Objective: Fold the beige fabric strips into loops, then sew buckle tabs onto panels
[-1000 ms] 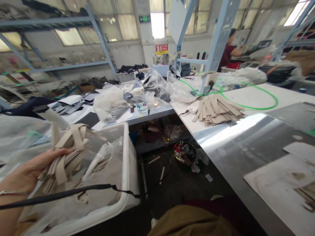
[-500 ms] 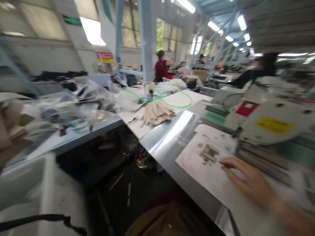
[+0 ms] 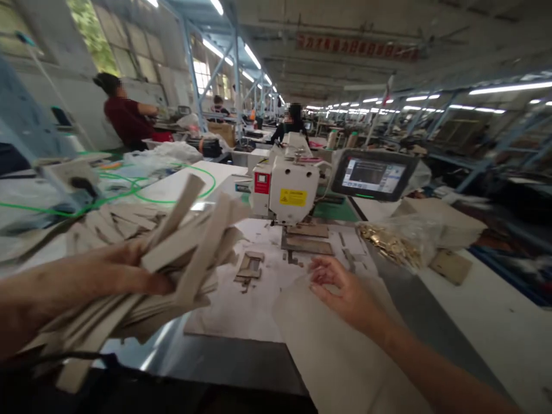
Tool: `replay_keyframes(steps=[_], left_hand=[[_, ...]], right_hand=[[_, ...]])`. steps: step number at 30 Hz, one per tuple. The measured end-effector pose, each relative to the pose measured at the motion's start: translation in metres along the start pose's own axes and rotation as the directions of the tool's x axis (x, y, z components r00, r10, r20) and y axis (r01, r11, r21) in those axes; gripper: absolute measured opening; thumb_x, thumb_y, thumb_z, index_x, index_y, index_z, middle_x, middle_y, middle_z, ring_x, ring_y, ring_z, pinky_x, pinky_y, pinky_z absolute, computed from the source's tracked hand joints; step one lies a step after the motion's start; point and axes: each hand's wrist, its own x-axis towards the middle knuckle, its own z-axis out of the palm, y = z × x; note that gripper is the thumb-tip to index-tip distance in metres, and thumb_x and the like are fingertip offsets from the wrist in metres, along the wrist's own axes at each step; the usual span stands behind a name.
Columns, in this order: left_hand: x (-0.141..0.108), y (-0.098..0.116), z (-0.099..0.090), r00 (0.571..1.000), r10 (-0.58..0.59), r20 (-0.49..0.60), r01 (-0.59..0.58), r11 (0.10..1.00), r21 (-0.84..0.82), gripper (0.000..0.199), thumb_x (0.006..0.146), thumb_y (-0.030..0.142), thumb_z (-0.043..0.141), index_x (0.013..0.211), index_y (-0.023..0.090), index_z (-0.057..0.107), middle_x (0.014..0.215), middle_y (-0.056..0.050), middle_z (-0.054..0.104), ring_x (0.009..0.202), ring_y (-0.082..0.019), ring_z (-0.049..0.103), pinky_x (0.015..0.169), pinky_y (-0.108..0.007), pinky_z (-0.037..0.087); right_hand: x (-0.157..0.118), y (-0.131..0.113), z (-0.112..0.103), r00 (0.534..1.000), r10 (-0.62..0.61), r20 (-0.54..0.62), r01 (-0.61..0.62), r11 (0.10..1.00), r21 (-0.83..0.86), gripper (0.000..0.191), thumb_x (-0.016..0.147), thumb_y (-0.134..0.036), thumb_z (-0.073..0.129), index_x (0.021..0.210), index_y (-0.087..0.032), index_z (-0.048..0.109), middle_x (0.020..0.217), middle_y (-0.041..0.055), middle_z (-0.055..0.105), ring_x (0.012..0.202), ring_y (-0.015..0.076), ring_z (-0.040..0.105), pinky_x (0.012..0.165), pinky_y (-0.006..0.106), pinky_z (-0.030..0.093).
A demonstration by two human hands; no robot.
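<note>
My left hand [image 3: 116, 273] grips a thick bundle of beige fabric strips [image 3: 194, 253], which fan out on both sides of it. Over the white work plate [image 3: 215, 322] of a sewing machine [image 3: 293, 184], my right hand [image 3: 340, 287] hovers with curled fingers partly apart and nothing visible in them. A pale sheet [image 3: 336, 356] lies beneath my right hand and forearm. Left of that hand is a small cut-out frame [image 3: 250, 265] on the plate. Beige pieces [image 3: 308, 238] sit under the machine head.
A lit control screen [image 3: 373, 172] stands right of the machine, with a plastic bag of gold metal parts [image 3: 390, 244] below it. Green tubing [image 3: 211, 178] loops across the left table. A person in dark red [image 3: 127, 118] sits at the back left; others work farther off.
The view has swung right, showing the screen and metal parts. My left hand has come into view gripping the strips, which lay on the table before. My right hand remains over the plate.
</note>
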Motion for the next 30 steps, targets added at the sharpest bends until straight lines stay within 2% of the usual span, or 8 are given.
replay_keyframes(steps=[3,8,13,18,21,24,27,30], left_hand=[[0.06,0.032,0.035,0.903,0.062,0.426,-0.076,0.997,0.017,0.056,0.064,0.03,0.075,0.117,0.02,0.063,0.095,0.001,0.077,0.09,-0.023,0.073,0.08,-0.028,0.059],[0.137,0.059,0.098,0.755,0.06,0.653,-0.268,0.937,0.224,0.045,0.057,0.018,0.07,0.102,0.021,0.068,0.094,0.004,0.078,0.094,-0.024,0.073,0.078,-0.028,0.058],[0.174,0.075,0.127,0.709,0.065,0.702,-0.491,0.76,0.425,0.052,0.057,0.021,0.068,0.108,0.021,0.068,0.105,-0.001,0.078,0.102,-0.028,0.072,0.09,-0.034,0.057],[0.185,0.077,0.131,0.727,0.222,0.649,-0.652,0.517,0.554,0.061,0.06,0.027,0.069,0.121,0.021,0.065,0.117,-0.007,0.074,0.105,-0.03,0.07,0.095,-0.038,0.055],[0.184,0.066,0.127,0.742,0.291,0.604,-0.662,0.461,0.591,0.055,0.067,0.027,0.065,0.122,0.021,0.065,0.117,-0.009,0.073,0.106,-0.03,0.069,0.095,-0.039,0.054],[0.181,0.055,0.125,0.737,0.33,0.59,-0.674,0.431,0.601,0.062,0.07,0.019,0.06,0.132,0.021,0.061,0.125,-0.011,0.069,0.115,-0.03,0.066,0.103,-0.042,0.05],[0.181,0.048,0.123,0.681,0.395,0.617,-0.731,0.415,0.542,0.074,0.067,0.012,0.06,0.14,0.025,0.057,0.142,-0.008,0.059,0.129,-0.029,0.059,0.114,-0.041,0.044],[0.181,0.041,0.119,0.659,0.419,0.625,-0.752,0.4,0.524,0.075,0.071,0.012,0.06,0.144,0.027,0.053,0.142,-0.007,0.059,0.131,-0.027,0.057,0.115,-0.038,0.042]], right_hand=[[0.001,0.003,-0.013,0.998,-0.048,-0.046,0.037,0.977,-0.21,0.076,0.082,-0.029,0.076,0.146,-0.024,0.035,0.145,0.0159,0.05,0.123,0.0263,0.061,0.101,0.045,0.056],[0.014,0.004,-0.018,0.961,-0.263,0.091,0.263,0.755,-0.601,0.117,0.067,-0.035,0.092,0.158,-0.017,0.02,0.166,0.0259,0.011,0.156,0.0399,0.011,0.122,0.061,0.026],[0.032,0.012,-0.004,0.921,-0.268,0.282,0.389,0.65,-0.653,0.11,0.074,-0.045,0.088,0.159,-0.015,0.025,0.168,0.0224,0.012,0.157,0.0377,-0.003,0.126,0.062,0.007],[0.045,0.026,0.005,0.916,-0.139,0.377,0.349,0.739,-0.577,0.097,0.079,-0.061,0.079,0.15,-0.009,0.04,0.137,0.0204,0.061,0.141,0.0361,0.045,0.126,0.06,0.006],[0.047,0.029,0.006,0.924,-0.045,0.379,0.28,0.755,-0.593,0.091,0.081,-0.063,0.076,0.148,-0.012,0.045,0.117,0.0149,0.068,0.119,0.0327,0.062,0.124,0.06,0.015],[0.05,0.027,0.005,0.926,-0.105,0.363,0.324,0.714,-0.62,0.098,0.077,-0.06,0.082,0.153,-0.016,0.039,0.145,0.0209,0.051,0.138,0.0354,0.047,0.125,0.057,0.017],[0.061,0.025,0.004,0.865,-0.219,0.45,0.473,0.654,-0.59,0.103,0.076,-0.057,0.084,0.154,-0.012,0.034,0.163,0.0218,0.031,0.154,0.0369,0.018,0.127,0.054,0.01],[0.071,0.024,0.005,0.817,-0.168,0.552,0.511,0.656,-0.556,0.103,0.076,-0.06,0.083,0.148,-0.003,0.038,0.143,0.0238,0.056,0.146,0.0355,0.037,0.126,0.051,0.014]])
